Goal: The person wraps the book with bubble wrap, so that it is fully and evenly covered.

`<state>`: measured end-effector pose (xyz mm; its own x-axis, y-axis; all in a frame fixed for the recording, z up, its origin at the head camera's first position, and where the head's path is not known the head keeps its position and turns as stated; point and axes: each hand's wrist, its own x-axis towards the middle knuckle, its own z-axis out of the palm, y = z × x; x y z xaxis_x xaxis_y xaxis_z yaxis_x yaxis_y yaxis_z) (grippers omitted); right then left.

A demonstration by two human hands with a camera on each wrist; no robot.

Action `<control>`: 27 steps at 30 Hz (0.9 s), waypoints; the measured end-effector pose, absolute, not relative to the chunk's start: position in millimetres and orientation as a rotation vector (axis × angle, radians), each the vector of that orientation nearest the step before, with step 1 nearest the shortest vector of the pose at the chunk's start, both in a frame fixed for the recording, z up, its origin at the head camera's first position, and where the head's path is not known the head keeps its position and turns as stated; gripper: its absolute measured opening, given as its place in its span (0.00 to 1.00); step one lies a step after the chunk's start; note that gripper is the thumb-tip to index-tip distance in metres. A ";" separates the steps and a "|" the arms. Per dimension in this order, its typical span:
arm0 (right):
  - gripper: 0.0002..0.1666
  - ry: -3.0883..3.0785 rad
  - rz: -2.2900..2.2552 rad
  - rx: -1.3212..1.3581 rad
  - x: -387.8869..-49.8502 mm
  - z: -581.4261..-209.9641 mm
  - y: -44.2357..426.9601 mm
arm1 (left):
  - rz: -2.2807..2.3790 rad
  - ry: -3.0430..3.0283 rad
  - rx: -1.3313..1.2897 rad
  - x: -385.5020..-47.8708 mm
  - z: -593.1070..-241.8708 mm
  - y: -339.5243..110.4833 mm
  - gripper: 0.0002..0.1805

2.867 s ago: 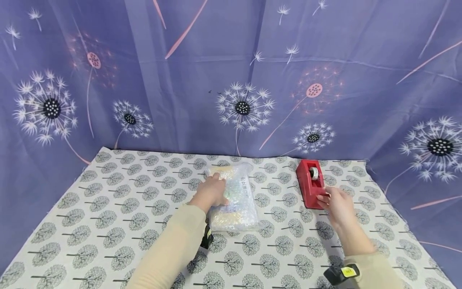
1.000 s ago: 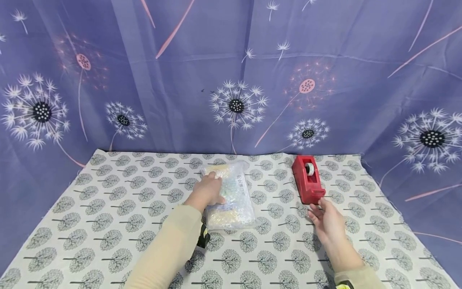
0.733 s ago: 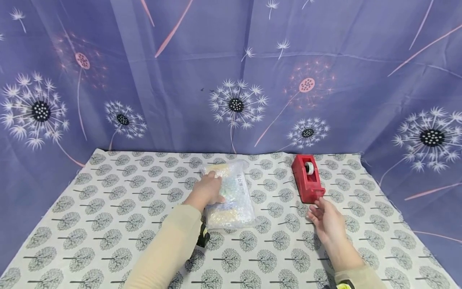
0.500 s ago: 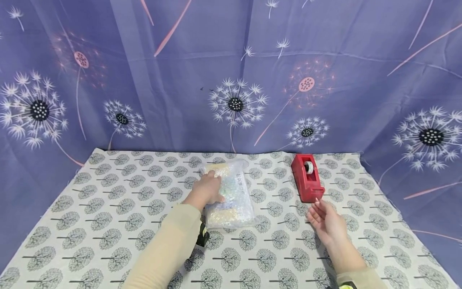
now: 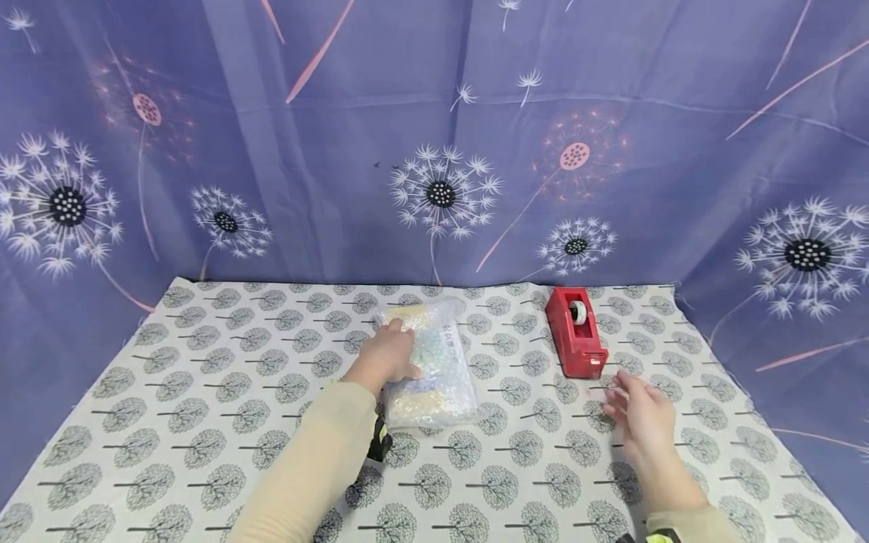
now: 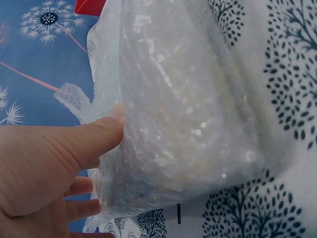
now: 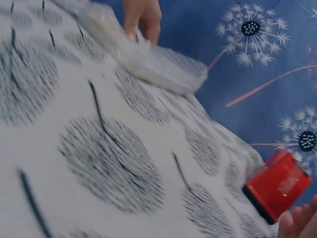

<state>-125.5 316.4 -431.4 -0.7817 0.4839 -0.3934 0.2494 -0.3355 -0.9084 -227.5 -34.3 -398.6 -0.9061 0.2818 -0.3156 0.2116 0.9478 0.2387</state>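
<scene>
A flat package in bubble wrap (image 5: 434,362) lies mid-table, with pale yellow and green contents and printed characters showing through. My left hand (image 5: 388,354) grips its left part; in the left wrist view the thumb (image 6: 94,139) lies on the wrap and the other fingers are at its edge. To the right stands a red tape dispenser (image 5: 575,335) with a small white-looking roll of tape (image 5: 578,312). My right hand (image 5: 645,415) is just right of the dispenser's front end, apart from it. Between its thumb and fingertips it pinches a faint, clear strip of tape (image 5: 600,390).
A white cloth with tree prints (image 5: 271,452) covers the table. Behind it hangs a purple-blue curtain with dandelion prints (image 5: 339,188), close to the table's far edge. Only part of the right hand shows in the right wrist view.
My right hand moves from the dispenser's front end to the right, with a clear tape strip now between its fingers. The left hand stays on the package.
</scene>
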 end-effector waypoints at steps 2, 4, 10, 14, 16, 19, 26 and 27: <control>0.19 -1.923 2.039 -0.946 -130.2 -429.6 318.3 | 0.285 2.750 0.355 -227.9 -398.5 -34.8 0.45; 0.30 -2.174 1.851 -0.906 -134.4 -428.2 320.6 | 0.291 2.743 0.347 -227.9 -398.1 -35.0 0.45; 0.39 -2.546 1.618 -0.782 -144.9 -424.0 323.6 | 0.277 2.739 0.358 -228.3 -398.9 -34.6 0.45; 0.40 -2.544 1.673 -0.756 -149.0 -421.6 323.3 | 0.276 2.740 0.358 -228.2 -399.2 -33.9 0.45; 0.40 -2.536 1.711 -0.742 -150.1 -420.7 322.8 | 0.276 2.742 0.358 -228.3 -399.1 -33.6 0.45; 0.37 -2.506 1.762 -0.739 -151.6 -419.8 322.4 | 0.276 2.744 0.355 -228.4 -398.8 -33.3 0.45; 0.13 -2.417 1.870 -0.748 -154.2 -419.1 322.5 | 0.261 2.752 0.359 -229.9 -399.3 -34.1 0.45; 0.13 -2.412 1.882 -0.744 -154.4 -419.0 322.4 | 0.260 2.752 0.361 -230.1 -399.4 -34.1 0.45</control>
